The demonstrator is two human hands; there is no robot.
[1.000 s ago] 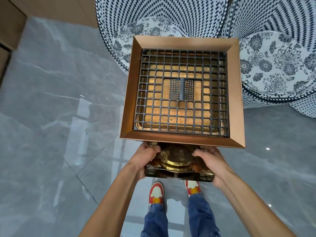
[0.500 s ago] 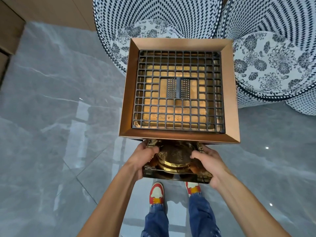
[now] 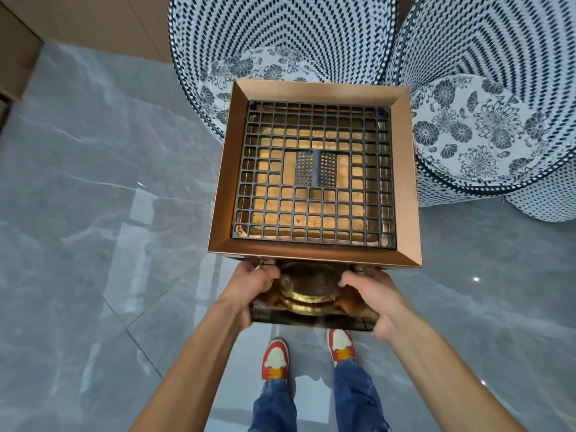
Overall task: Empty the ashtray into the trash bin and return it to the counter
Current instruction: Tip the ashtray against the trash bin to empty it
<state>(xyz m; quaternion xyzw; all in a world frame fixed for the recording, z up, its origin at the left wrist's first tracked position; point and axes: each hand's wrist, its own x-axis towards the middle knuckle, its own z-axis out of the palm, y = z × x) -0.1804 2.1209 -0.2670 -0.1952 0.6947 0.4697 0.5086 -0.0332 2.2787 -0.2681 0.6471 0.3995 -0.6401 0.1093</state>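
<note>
A square copper-coloured bin (image 3: 314, 173) is seen from above, standing on the grey marble floor (image 3: 93, 213). Its top is a shallow tray with a sloping rim, and a black grid (image 3: 314, 219) is laid inside it; beneath the grid a brassy, stained base can be made out, with a small perforated plate (image 3: 315, 168) at the centre. No loose contents can be made out in the tray.

Just below the bin's near edge, a dark square ashtray (image 3: 311, 310) with a gold ring and a round domed centre is held level by both hands. The left hand (image 3: 249, 286) is clamped on its left side and the right hand (image 3: 372, 294) on its right side, thumbs laid over the top. The far edge of the ashtray is hidden under the bin's rim, and whether it touches the bin cannot be told. What lies inside the ashtray is hard to make out because of glare and blur.

Behind the bin, two woven blue-and-white chairs (image 3: 486, 88) with flowered cushions (image 3: 477, 129) are set close against it, both cut off at the frame's top. A wooden panel (image 3: 93, 20) runs along the upper left. Red and white shoes (image 3: 276, 358) and blue jeans are seen below the ashtray.
</note>
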